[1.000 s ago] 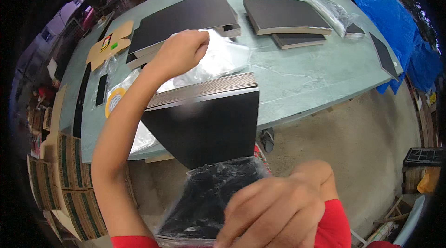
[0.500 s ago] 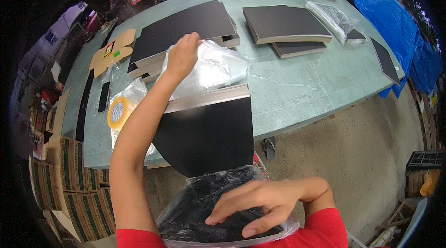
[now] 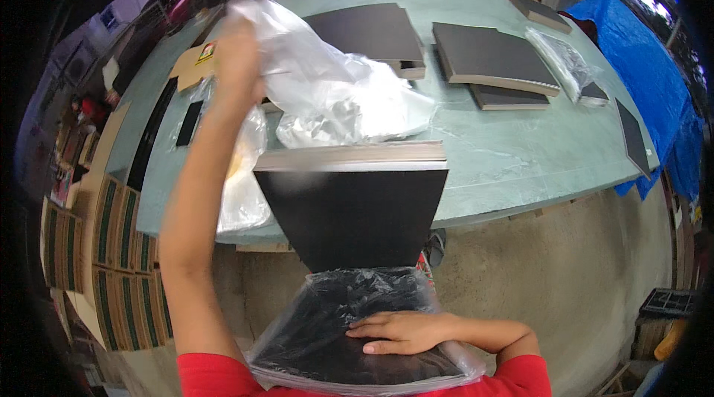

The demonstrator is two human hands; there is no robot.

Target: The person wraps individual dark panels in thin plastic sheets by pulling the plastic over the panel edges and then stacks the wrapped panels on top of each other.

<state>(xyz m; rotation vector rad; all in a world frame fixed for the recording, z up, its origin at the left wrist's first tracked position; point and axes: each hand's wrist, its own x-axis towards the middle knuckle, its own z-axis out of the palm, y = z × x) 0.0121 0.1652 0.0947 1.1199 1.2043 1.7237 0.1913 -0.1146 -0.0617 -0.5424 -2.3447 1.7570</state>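
My left hand (image 3: 239, 62), smeared by motion, is raised over the table's left part and grips a clear plastic bag (image 3: 312, 77). The bag trails to the right, its lower end resting on the table behind a thick black book (image 3: 357, 207). That book leans against the table edge, its pale page block (image 3: 349, 157) facing up. A second black book (image 3: 335, 337), wrapped in clear plastic, lies close to my body. My right hand (image 3: 405, 330) rests flat on it, fingers stretched out.
Black books (image 3: 372, 33) are stacked at the back of the green table (image 3: 491, 166), with more (image 3: 494, 55) to the right. A plastic-wrapped book (image 3: 565, 62), a blue tarp (image 3: 632, 70) and a phone-like black slab (image 3: 190, 123) lie around. Cartons (image 3: 119, 263) stand lower left.
My left hand has swung left and up, pulling the bag out long. My right hand has come down flat onto the wrapped book. The view has shifted slightly.
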